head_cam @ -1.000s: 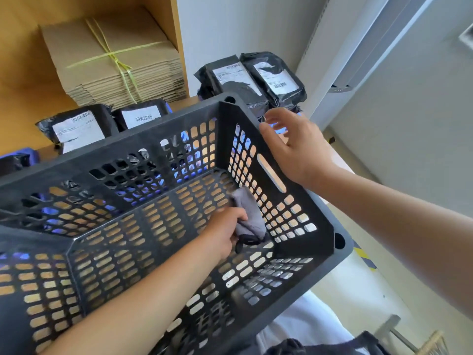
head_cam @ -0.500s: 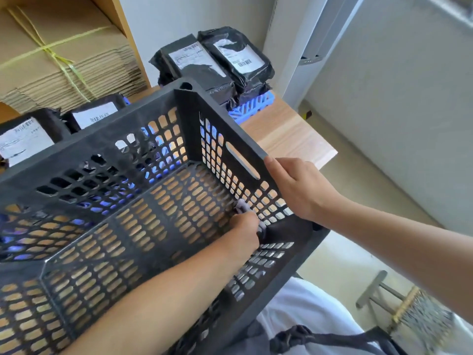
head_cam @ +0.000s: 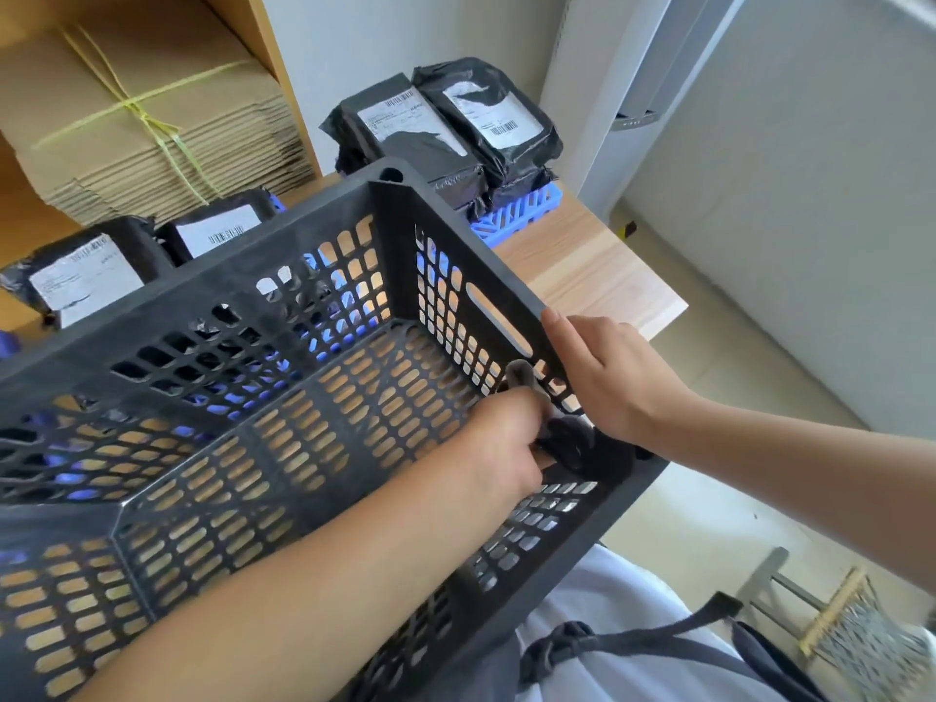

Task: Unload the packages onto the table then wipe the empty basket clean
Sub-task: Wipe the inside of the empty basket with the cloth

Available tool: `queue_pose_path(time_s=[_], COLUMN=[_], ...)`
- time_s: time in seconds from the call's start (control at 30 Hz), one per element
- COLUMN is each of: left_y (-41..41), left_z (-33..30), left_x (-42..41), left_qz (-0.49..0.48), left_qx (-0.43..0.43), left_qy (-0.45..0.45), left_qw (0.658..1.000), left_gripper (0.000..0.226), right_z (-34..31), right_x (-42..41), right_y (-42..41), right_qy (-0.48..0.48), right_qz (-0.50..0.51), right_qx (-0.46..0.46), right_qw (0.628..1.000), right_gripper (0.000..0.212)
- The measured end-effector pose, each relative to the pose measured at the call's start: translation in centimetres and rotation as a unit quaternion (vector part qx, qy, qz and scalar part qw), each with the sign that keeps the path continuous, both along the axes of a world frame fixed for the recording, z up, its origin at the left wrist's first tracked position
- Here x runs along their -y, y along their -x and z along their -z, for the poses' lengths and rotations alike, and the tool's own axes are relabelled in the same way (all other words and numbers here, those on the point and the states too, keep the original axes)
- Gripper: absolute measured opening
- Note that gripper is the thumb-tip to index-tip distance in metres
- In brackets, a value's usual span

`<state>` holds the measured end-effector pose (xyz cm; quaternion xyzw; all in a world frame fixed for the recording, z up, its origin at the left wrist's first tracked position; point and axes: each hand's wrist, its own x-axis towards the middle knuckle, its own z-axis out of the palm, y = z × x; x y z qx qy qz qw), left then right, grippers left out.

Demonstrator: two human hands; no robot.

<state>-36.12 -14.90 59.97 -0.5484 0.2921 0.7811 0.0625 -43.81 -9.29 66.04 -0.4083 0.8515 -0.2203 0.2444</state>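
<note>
Starting at the far left, a bundle of flattened cardboard (head_cam: 152,119) tied with yellow-green string lies on a wooden shelf (head_cam: 243,22). Below it, two black packages (head_cam: 86,281) with white labels lie side by side just behind the far wall of the dark grey basket (head_cam: 202,316).

The basket fills the middle of the view, tilted, its perforated floor and walls bare of packages. Through the holes show the wooden surface (head_cam: 597,266) and patches of blue plastic.

Reaching in from the lower left, the left hand (head_cam: 501,448) has its fingers curled round a dark grey cloth (head_cam: 567,438), holding it in the basket's near right corner against the inside of the right-hand wall, just below the slot handle.

Beyond the basket's far right corner, two more black labelled packages (head_cam: 445,129) rest on a blue crate (head_cam: 521,215), which sits on the surface.

Next, the right hand (head_cam: 613,382) grips the rim of the basket's right wall from outside, fingers wrapped over the top edge, close beside the left hand.

At the lower right, a pale garment and a dark strap belong to the person, and a broom (head_cam: 861,635) lies on the floor (head_cam: 759,397).
</note>
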Motion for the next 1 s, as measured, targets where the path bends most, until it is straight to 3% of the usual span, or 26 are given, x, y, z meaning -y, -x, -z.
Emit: queue_pose_path(time_s=[0.2, 0.37, 0.47, 0.53, 0.57, 0.63, 0.7, 0.8, 0.9, 1.0], left_y=[-2.0, -4.6, -6.0, -6.8, -7.0, -7.1, -6.2, -3.9, -2.7, -2.8], left_z=[-3.9, -5.4, -3.3, -0.1, 1.8, 5.6, 8.8, 12.0, 12.6, 13.1], left_x=[-1.2, -0.3, 2.3, 4.1, 4.7, 4.6, 3.0, -0.4, -1.9, -1.3], left_qz=[-0.022, 0.042, 0.099, 0.161, 0.227, 0.387, 0.467, 0.472, 0.466, 0.48], left_qx=[-0.103, -0.167, -0.161, -0.093, -0.042, 0.027, 0.031, 0.021, 0.047, 0.033], left_qy=[0.025, 0.094, 0.056, 0.117, 0.188, 0.306, 0.333, 0.373, 0.459, 0.446], left_qw=[0.994, 0.981, 0.98, 0.976, 0.955, 0.869, 0.819, 0.798, 0.755, 0.755], left_gripper=[0.015, 0.021, 0.011, 0.007, 0.004, 0.016, 0.021, 0.019, 0.01, 0.024], right_z=[-0.1, -0.3, -0.4, -0.5, -0.6, -0.6, -0.5, -0.4, -0.4, -0.4], right_x=[-0.2, -0.4, -0.4, -0.4, -0.3, -0.3, -0.3, -0.3, -0.2, -0.1], right_y=[0.1, 0.0, -0.1, -0.1, -0.1, -0.2, -0.2, -0.1, -0.1, -0.2], right_qy=[0.012, 0.03, 0.025, 0.016, 0.013, 0.01, 0.006, 0.004, 0.001, -0.006], right_qz=[0.015, 0.029, 0.022, 0.023, 0.023, 0.021, 0.024, 0.022, 0.017, 0.018], right_qx=[0.016, 0.027, 0.027, 0.024, 0.021, 0.018, 0.021, 0.016, 0.007, 0.006], right_qw=[1.0, 0.999, 0.999, 0.999, 0.999, 1.0, 0.999, 1.0, 1.0, 1.0], right_gripper=[0.056, 0.055, 0.055, 0.054, 0.054, 0.054, 0.054, 0.055, 0.055, 0.055])
